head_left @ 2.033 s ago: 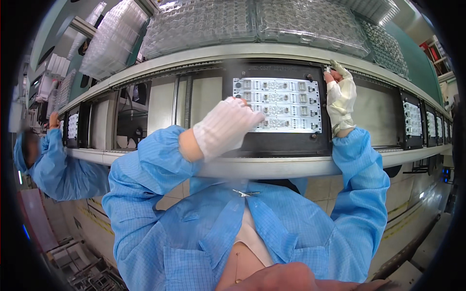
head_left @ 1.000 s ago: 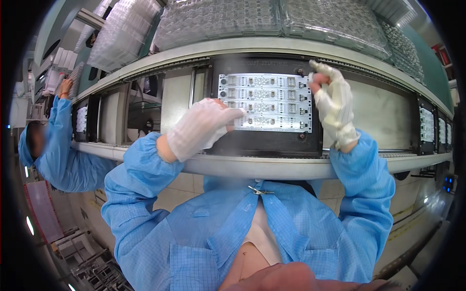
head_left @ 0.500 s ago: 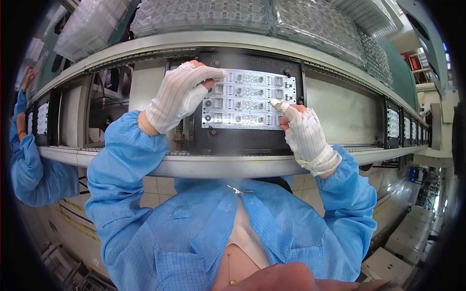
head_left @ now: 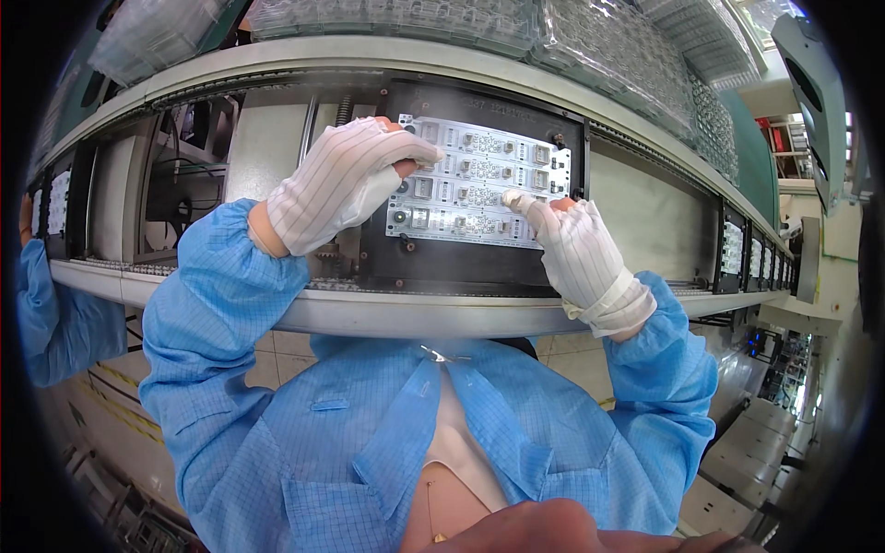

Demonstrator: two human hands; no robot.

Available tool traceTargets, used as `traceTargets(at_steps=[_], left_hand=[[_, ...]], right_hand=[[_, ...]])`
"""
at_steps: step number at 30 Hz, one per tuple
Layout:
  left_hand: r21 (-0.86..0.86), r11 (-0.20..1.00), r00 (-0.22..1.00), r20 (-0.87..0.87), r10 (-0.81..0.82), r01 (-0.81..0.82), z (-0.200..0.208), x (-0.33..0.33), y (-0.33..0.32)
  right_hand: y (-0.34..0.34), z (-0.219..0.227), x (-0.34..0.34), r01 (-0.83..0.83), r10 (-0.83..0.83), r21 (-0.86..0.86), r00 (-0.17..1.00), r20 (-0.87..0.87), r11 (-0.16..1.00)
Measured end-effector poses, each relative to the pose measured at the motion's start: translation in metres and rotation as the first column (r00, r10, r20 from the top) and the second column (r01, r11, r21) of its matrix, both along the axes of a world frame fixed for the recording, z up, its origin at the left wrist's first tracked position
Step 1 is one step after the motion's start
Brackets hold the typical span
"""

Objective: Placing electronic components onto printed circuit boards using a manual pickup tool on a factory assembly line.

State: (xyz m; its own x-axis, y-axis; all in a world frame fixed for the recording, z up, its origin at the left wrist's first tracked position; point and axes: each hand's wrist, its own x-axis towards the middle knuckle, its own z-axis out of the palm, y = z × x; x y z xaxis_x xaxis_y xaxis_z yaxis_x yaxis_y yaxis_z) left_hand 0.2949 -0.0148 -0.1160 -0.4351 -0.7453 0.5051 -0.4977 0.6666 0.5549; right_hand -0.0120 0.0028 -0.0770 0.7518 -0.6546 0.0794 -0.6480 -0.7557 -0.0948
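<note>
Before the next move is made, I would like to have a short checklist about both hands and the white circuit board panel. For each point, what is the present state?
1. Circuit board panel within the outline of the black plate: ok.
2. Panel lying fully flat on the plate: cannot tell from this one overhead view.
3. Left hand at the panel's upper left, right hand at its lower right: ok.
4. Gloves covering all fingers: not ok; bare skin shows at some fingers of both hands.
5. Firm grip on the panel: cannot tell; the fingers hide the contact.
6. Blue sleeves off the panel: ok.
</note>
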Motion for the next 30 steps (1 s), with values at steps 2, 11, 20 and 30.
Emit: traceTargets(at_steps=[2, 11, 20, 30], left_hand=[[-0.005, 1.000, 1.000, -0.001, 0.003, -0.003, -0.002, 0.000, 0.001], [0.030, 0.999, 1.000, 0.011, 0.022, -0.022, 0.000, 0.001, 0.000], [0.031, 1.000, 1.000, 0.027, -0.006, 0.005, 0.004, 0.006, 0.001], [0.004, 0.998, 0.997, 0.029, 0.068, -0.068, 0.005, -0.008, 0.001]], right_hand=[[0.005, -0.001, 0.002, 0.001, -0.002, -0.035, 1.000, -0.020, 0.999], [-0.006, 0.006, -0.007, 0.092, -0.126, 0.226, 0.982, 0.140, 0.970], [-0.008, 0.015, -0.006, 0.078, -0.107, 0.261, 0.989, 0.097, 0.962], [0.022, -0.030, -0.015, 0.030, -0.020, -0.191, 0.998, 0.054, 0.981]])
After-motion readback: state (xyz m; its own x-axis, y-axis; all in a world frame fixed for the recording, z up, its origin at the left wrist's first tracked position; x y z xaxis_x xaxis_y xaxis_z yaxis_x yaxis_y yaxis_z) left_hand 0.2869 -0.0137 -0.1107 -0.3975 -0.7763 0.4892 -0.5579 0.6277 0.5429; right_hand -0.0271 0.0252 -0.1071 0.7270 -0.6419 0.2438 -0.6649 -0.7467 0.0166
